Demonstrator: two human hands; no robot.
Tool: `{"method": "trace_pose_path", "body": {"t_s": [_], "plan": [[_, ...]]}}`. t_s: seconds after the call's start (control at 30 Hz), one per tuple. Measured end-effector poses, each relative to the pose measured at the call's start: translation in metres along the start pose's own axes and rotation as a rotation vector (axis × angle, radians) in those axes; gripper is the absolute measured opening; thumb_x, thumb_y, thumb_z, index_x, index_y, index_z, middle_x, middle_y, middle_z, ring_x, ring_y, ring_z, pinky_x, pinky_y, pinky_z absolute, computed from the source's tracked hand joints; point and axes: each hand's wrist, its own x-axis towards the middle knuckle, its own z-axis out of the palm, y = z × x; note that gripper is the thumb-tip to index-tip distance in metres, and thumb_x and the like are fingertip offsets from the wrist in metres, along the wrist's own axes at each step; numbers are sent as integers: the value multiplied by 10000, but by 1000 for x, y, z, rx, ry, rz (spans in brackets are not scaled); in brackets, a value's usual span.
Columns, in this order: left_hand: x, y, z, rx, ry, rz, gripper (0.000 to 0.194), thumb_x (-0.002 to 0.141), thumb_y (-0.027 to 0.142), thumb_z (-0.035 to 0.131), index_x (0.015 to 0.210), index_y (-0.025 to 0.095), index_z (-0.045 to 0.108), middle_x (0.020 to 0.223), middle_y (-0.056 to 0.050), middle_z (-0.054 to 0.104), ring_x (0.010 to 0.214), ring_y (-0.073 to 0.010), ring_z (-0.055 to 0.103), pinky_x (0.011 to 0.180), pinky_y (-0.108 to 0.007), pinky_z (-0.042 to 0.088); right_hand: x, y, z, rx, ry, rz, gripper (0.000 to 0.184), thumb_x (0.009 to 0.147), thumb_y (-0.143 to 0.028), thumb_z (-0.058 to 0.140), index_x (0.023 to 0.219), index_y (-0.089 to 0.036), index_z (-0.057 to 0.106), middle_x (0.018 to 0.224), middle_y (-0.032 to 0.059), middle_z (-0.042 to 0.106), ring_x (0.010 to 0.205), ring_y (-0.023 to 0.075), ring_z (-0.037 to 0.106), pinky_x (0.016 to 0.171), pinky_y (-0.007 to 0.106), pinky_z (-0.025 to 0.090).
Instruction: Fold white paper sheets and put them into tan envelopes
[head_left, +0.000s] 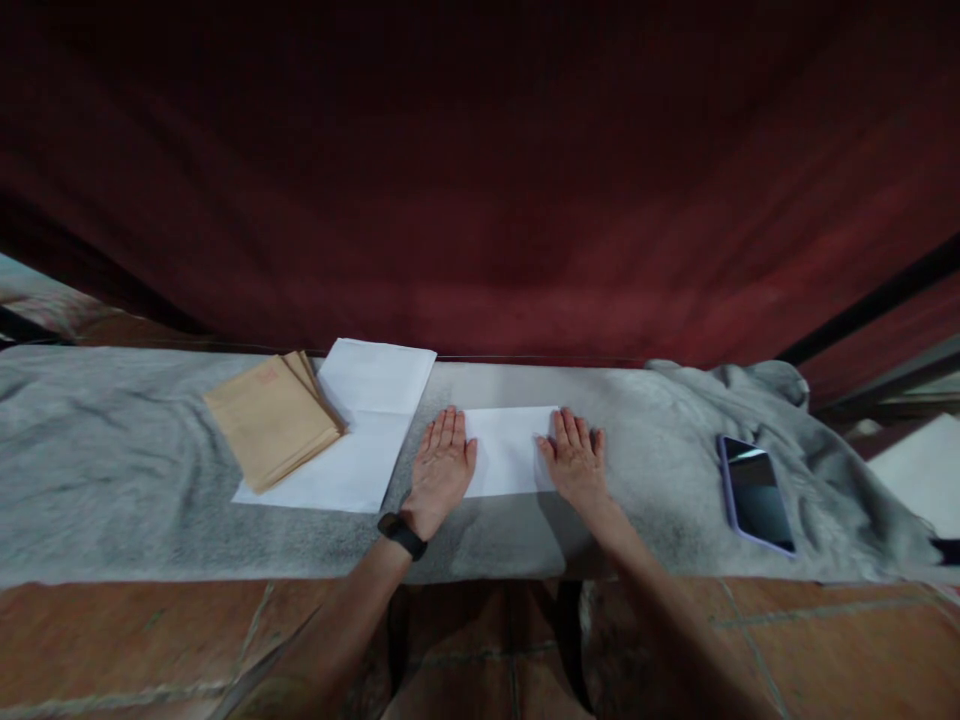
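A white sheet of paper (508,452), apparently folded, lies flat on the grey cloth in front of me. My left hand (442,465) rests flat on its left end, fingers stretched out and pointing away from me. On the right end my right hand (576,460) lies palm down, its fingers also extended. Neither hand grips anything. Left of my left hand are larger white sheets (367,455) in a pile. Several brown envelopes (270,425) lie stacked at an angle across that pile, hiding part of it.
A grey cloth (637,510) covers the long narrow surface and bunches up at the right. On it, to the right, lies a phone (759,495) in a purple case. A dark red curtain (480,200) hangs behind. Tiled floor (135,640) shows below the front edge.
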Motion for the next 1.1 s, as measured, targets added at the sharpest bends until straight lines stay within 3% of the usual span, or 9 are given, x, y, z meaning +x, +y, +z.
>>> {"method": "trace_pose_path", "body": {"t_s": [0.13,0.23,0.37,0.47,0.63,0.87,1.1], "plan": [[-1,7,-2,-8,66,-18,576,1020,297,306,1513,20,415,1603,-195,382,1517,-290,319,1255,-467,255,3,-4,-8,27,15,28,588,1050,-417,329,1520,-83,444,1564,218,446,1465,362,385,1193,640,230],[-5,20,-4,-59,88,42,576,1028,301,305,1536,38,380,1625,-179,351,1534,-280,281,1260,-466,254,5,-15,-13,98,-3,-22,581,1054,-396,321,1525,-74,429,1612,201,375,1509,344,314,1207,598,250],[-11,41,0,-130,49,151,563,1031,269,292,1549,58,354,1628,-164,357,1544,-247,254,1260,-455,278,2,-37,-11,226,-44,-155,558,1055,-370,328,1552,-126,397,1640,147,345,1538,284,268,1225,524,280],[-15,48,4,-136,1,176,553,1023,214,261,1540,50,366,1618,-166,376,1532,-244,285,1262,-453,277,-4,-48,-6,263,-84,-213,533,1058,-290,276,1542,-115,415,1623,136,384,1524,240,310,1231,471,304],[-17,45,5,-110,-42,187,558,1024,223,253,1534,35,376,1623,-172,361,1534,-257,276,1271,-467,240,-9,-50,-1,209,-111,-219,523,1065,-286,284,1522,-87,444,1585,152,439,1492,235,376,1237,458,293],[-15,38,3,-95,-51,161,565,1042,289,265,1546,55,368,1643,-163,316,1544,-254,251,1272,-464,225,-10,-47,-4,146,-97,-215,533,1072,-320,292,1546,-107,410,1614,145,379,1505,248,350,1243,479,259],[-13,27,7,-71,2,112,576,1050,329,276,1568,80,329,1642,-164,318,1547,-244,242,1268,-449,219,-10,-39,-3,117,-71,-219,561,1075,-392,312,1542,-98,415,1611,161,385,1495,265,366,1226,470,281]]}}
